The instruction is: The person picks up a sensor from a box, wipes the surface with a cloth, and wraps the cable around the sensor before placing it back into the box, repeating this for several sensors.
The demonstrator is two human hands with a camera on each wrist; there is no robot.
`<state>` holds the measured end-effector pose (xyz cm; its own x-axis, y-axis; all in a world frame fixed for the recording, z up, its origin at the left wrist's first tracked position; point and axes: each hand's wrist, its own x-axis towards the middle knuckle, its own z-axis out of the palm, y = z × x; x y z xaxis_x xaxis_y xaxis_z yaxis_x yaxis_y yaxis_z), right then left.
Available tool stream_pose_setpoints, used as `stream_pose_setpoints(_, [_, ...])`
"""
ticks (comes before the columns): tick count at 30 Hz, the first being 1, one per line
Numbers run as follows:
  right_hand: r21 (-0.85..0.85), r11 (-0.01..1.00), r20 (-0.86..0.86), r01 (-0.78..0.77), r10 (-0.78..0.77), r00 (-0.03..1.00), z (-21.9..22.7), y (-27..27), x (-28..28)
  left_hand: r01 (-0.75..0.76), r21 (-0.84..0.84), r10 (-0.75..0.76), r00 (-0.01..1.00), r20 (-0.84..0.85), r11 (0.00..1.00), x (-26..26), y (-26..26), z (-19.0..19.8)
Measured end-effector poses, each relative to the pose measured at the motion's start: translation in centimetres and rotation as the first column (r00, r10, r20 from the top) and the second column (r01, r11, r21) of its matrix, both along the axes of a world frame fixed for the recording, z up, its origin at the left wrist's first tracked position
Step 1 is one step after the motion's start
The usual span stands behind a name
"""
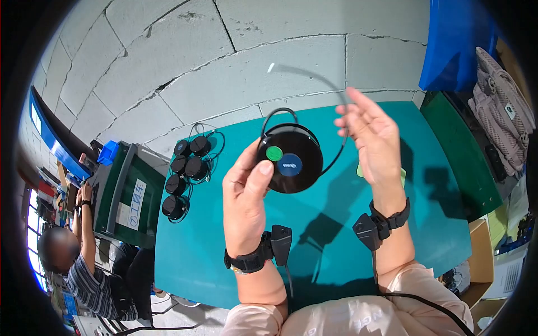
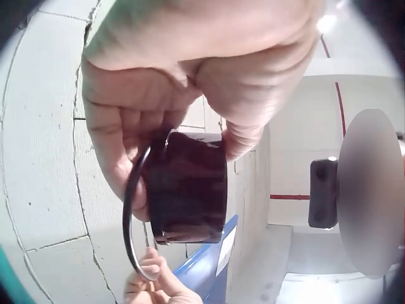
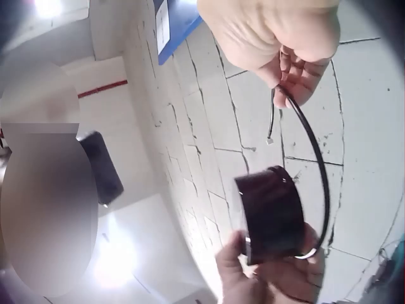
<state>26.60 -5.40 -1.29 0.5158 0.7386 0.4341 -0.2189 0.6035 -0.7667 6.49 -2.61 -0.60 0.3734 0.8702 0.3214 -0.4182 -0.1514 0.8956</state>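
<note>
My left hand (image 1: 246, 196) grips a round black drum-shaped device (image 1: 297, 168) by its left edge, thumb on the flat face. A green round sticker (image 1: 274, 153) and a blue round label (image 1: 290, 164) lie on that face. From the device a black cable (image 1: 335, 162) loops up to my right hand (image 1: 372, 137), raised at the right. In the right wrist view, thumb and fingers pinch the cable (image 3: 314, 142), and its short free end hangs down to a small white connector (image 3: 269, 141). The device's side wall shows in the left wrist view.
Several similar black devices (image 1: 196, 167) with cables lie along the left of the green table (image 1: 241, 285). A pale green item (image 1: 403, 177) is partly hidden behind my right wrist. Another person (image 1: 92, 274) is at the left, beside a dark green bin (image 1: 126, 196). A block wall (image 1: 291, 56) stands behind the table.
</note>
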Motion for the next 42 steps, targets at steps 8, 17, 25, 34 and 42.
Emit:
stream_pose_setpoints(8, [0.009,0.998,0.177,-0.062,0.059,0.983,0.9,-1.8,0.6,0.104,0.14,-0.106,0.994,0.007,0.985,0.4,-0.9,0.8])
stream_pose_setpoints(17, [-0.051,0.998,0.118,-0.022,0.028,0.993,0.4,-1.2,1.1,0.015,0.131,-0.024,0.997,0.068,0.991,0.4,-0.4,0.4])
stream_pose_setpoints(25, [-0.123,0.991,0.165,-0.057,0.077,0.983,0.6,-1.4,1.2,-0.023,0.083,0.014,0.995,0.098,0.996,0.5,-0.7,0.5])
stream_pose_setpoints(34, [-0.031,0.991,0.141,-0.127,0.131,0.981,1.1,-1.4,-3.6,0.198,0.085,-0.193,0.979,-0.06,0.977,1.3,-0.7,0.0])
stream_pose_setpoints(42, [-0.071,0.903,0.129,-0.424,0.429,0.894,1.5,-2.0,-2.7,0.119,0.211,-0.092,0.987,-0.135,0.97,1.3,-0.6,0.1])
